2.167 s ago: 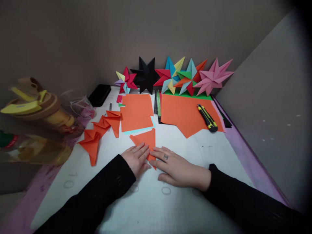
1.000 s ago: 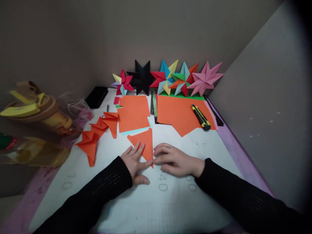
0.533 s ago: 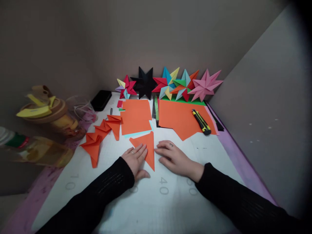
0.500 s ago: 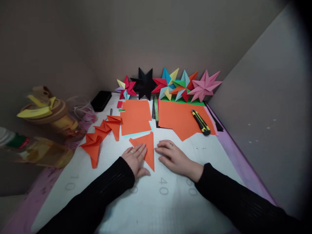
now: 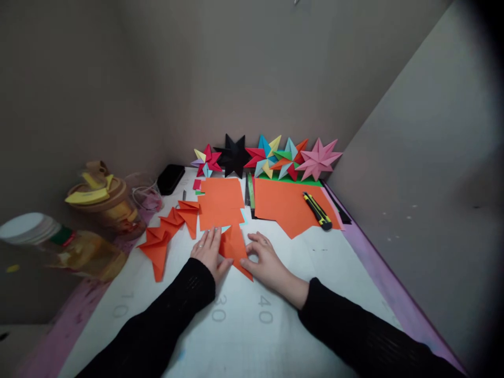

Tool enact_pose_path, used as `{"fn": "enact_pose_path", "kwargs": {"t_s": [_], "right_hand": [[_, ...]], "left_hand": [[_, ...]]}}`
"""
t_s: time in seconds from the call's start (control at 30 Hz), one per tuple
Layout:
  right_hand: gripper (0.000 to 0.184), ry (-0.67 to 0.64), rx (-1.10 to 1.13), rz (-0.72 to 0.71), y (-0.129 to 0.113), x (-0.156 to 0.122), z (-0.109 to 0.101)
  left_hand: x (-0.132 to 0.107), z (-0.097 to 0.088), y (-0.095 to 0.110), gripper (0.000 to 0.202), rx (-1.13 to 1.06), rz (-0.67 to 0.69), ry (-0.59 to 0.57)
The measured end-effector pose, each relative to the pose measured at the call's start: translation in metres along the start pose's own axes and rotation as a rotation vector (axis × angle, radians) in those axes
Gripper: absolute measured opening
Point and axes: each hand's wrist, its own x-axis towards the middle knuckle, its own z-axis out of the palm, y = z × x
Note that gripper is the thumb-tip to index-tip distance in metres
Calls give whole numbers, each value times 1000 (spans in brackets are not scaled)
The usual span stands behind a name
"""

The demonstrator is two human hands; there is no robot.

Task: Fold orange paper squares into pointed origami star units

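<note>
A folded orange paper [image 5: 238, 245] lies on the white mat, one narrow point aimed toward me and a flap partly raised on its left. My left hand [image 5: 208, 254] is laid along the left side of this paper, fingers stretched out and thumb apart. On the other side, my right hand [image 5: 268, 260] touches the paper's right edge with the thumb tip; its fingers are curved and spread from the thumb. Several folded orange pieces [image 5: 155, 249] sit in a row left of my left hand. Beyond the hands is a stack of orange paper [image 5: 220, 202].
A yellow and black utility knife [image 5: 317, 211] lies on larger orange sheets [image 5: 275, 202]. Several paper stars, one black [image 5: 233, 155] and one pink [image 5: 318, 159], lean against the wall. A bottle [image 5: 79, 249], a lidded cup [image 5: 106, 205] and a black phone-like object [image 5: 170, 179] are at left.
My right hand has come in to touch the folded paper's edge. My left hand has shifted from on top of the paper to its left side, and a flap now stands up. The view has tilted upward.
</note>
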Motion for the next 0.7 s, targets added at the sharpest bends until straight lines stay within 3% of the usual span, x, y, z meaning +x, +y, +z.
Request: {"fn": "enact_pose_path", "kwargs": {"t_s": [0.1, 0.2, 0.23, 0.3, 0.37, 0.4, 0.57, 0.7], "right_hand": [[13, 76, 219, -1, -6, 1, 1], [17, 124, 602, 60, -13, 2, 3], [19, 112, 701, 80, -15, 1, 5], [23, 59, 800, 106, -18, 0, 10], [26, 1, 801, 118, -21, -2, 14], [26, -15, 796, 122, -23, -4, 16], [24, -186, 709, 133, -29, -9, 13], [28, -276, 544, 252, -31, -11, 5]], "left_hand": [[2, 2, 1, 89, -269, -53, 170], [4, 6, 6, 98, -799, -183, 358], [4, 6, 8, 95, -988, -219, 329], [4, 6, 12, 73, -1256, -264, 143], [2, 4, 15, 49, -1309, -300, -36], [1, 1, 16, 43, -1291, -324, -68], [-2, -10, 17, 35, -1291, -399, 41], [3, -11, 3, 34, -1209, -436, 75]]}}
